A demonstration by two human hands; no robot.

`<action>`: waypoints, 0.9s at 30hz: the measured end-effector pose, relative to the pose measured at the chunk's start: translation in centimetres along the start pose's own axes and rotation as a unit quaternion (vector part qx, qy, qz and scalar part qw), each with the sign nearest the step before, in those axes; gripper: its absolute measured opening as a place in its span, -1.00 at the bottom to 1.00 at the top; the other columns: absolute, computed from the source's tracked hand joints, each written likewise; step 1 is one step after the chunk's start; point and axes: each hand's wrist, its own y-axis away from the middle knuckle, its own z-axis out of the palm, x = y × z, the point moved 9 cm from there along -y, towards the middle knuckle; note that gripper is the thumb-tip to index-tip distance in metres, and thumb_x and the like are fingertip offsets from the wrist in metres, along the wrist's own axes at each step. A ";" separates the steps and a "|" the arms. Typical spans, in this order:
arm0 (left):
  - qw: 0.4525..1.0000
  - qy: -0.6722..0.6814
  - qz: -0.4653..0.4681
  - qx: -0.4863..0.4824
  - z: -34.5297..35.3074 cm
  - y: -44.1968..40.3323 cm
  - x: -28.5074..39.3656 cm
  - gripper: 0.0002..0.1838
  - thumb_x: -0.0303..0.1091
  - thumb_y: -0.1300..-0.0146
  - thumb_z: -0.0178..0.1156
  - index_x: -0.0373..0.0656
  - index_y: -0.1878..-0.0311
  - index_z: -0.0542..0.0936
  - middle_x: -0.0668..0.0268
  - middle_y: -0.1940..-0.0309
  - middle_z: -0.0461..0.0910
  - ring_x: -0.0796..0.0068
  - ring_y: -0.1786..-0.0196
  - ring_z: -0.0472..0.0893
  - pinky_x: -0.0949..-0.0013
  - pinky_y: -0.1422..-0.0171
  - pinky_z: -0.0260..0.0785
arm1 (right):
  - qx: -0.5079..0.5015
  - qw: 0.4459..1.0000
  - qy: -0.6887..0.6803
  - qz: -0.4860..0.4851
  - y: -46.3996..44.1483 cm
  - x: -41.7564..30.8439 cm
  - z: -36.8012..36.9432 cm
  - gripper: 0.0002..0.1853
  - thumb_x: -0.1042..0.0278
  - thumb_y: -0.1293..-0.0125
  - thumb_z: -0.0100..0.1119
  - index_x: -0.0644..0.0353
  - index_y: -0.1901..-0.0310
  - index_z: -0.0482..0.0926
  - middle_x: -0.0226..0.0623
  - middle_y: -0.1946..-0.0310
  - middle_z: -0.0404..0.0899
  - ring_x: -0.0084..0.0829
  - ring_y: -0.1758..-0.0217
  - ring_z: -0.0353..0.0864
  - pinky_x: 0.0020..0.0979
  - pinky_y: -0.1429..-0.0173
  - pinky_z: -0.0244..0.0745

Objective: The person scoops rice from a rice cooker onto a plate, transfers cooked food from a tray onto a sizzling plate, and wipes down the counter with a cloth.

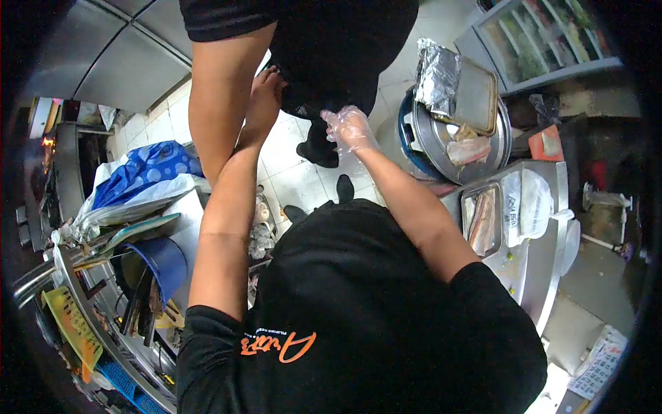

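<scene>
My left hand [265, 95] is bare and reaches forward beside a co-worker's arm [224, 90]. Its fingertips lie against dark clothing and are partly lost there, so I cannot tell if they grip anything. A loose, clear plastic glove [355, 135] covers my right hand [347, 127], held out in front of the co-worker's dark clothing [331, 48]. The gloved fingers are apart and slightly bent, and no object shows in them. The co-worker stands close, facing across from me, with the arm overlapping my left forearm.
At right, a foil-covered tray [476, 86] rests on a large round metal lid [502, 141] with raw fish or meat [469, 150]. A steel counter [534, 265] bears a tray of fillets [485, 217]. A blue bucket [167, 265] and blue cloth [148, 172] are at left.
</scene>
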 end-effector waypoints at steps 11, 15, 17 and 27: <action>0.998 0.038 0.028 0.034 -1.1 1.2 0.6 -0.61 -0.56 -0.22 0.29 -0.34 -0.13 0.53 -0.08 -0.11 0.61 -0.13 -0.14 0.61 0.11 -0.25 0.46 | 0.033 0.824 0.241 -0.512 7.1 -11.9 4.8 -0.79 0.25 -0.30 0.12 0.20 0.25 0.63 -0.03 0.22 0.66 -0.01 0.08 0.63 -0.06 -0.10 0.52; 0.953 0.273 -0.131 -0.003 -0.3 1.4 -1.3 -0.65 -0.66 -0.29 0.14 -0.29 -0.15 0.57 0.02 -0.07 0.64 0.05 -0.15 0.61 0.20 -0.30 0.42 | -0.022 0.791 0.307 -0.529 6.3 -15.3 8.4 -0.77 0.29 -0.40 -0.02 0.25 0.21 0.58 0.01 0.12 0.64 0.01 -0.04 0.59 -0.02 -0.14 0.47; 0.970 0.226 -0.084 -0.022 -0.5 1.6 -3.3 -0.59 -0.60 -0.33 0.12 -0.24 -0.24 0.54 0.11 -0.14 0.61 0.19 -0.19 0.58 0.26 -0.36 0.35 | -0.014 0.806 0.309 -0.505 2.3 -15.2 11.1 -0.81 0.33 -0.29 0.06 0.19 0.23 0.65 -0.06 0.19 0.68 -0.02 0.06 0.66 -0.06 -0.04 0.54; 0.880 0.415 -0.217 0.071 3.4 2.5 -11.9 -0.66 -0.40 -0.36 0.21 -0.22 -0.18 0.62 0.12 -0.19 0.62 0.21 -0.35 0.48 0.24 -0.46 0.24 | -0.093 0.790 0.350 -0.495 -2.9 -21.4 13.4 -0.74 0.32 -0.43 -0.02 0.17 0.11 0.68 -0.14 0.13 0.71 -0.24 -0.06 0.68 -0.24 -0.21 0.54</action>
